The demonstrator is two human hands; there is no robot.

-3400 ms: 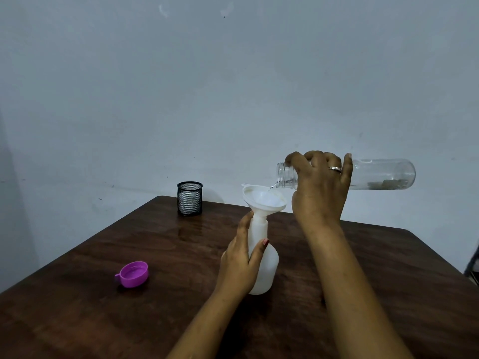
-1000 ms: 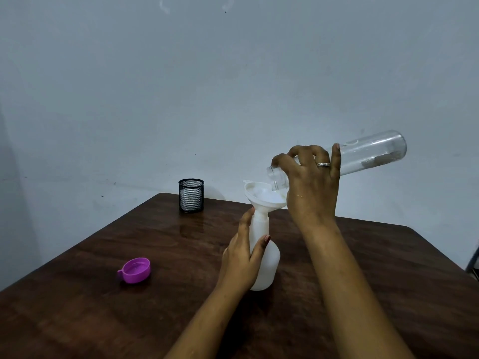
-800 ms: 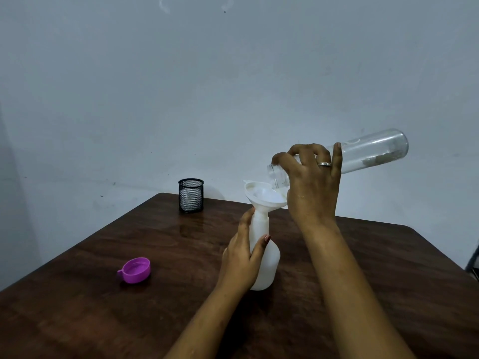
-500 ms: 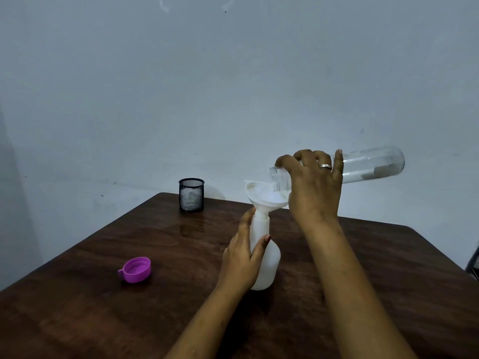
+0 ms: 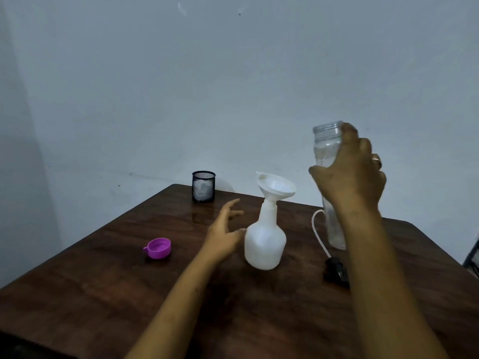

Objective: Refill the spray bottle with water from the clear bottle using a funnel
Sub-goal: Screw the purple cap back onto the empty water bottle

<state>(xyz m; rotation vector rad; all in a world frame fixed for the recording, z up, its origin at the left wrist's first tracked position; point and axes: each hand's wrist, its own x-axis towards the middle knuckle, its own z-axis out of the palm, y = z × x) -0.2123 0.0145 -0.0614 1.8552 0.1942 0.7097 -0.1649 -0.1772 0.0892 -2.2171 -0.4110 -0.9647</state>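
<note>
The white spray bottle (image 5: 265, 242) stands on the brown table (image 5: 103, 294) with a white funnel (image 5: 276, 186) seated in its neck. My left hand (image 5: 224, 229) hovers just left of the bottle, fingers spread, holding nothing. My right hand (image 5: 347, 177) grips the clear bottle (image 5: 327, 143) upright, to the right of the funnel. The bottle's base is near the table top and it looks nearly empty. A black spray head (image 5: 335, 272) with a pale tube (image 5: 317, 231) lies on the table behind my right forearm.
A purple cap (image 5: 157, 248) lies open side up on the left of the table. A black mesh cup (image 5: 203, 186) stands at the far edge by the wall. A dark object shows at the right frame edge (image 5: 473, 257).
My right hand has swung the clear bottle from its tilted pouring position over the funnel to upright on the right. My left hand has let go of the spray bottle and moved left.
</note>
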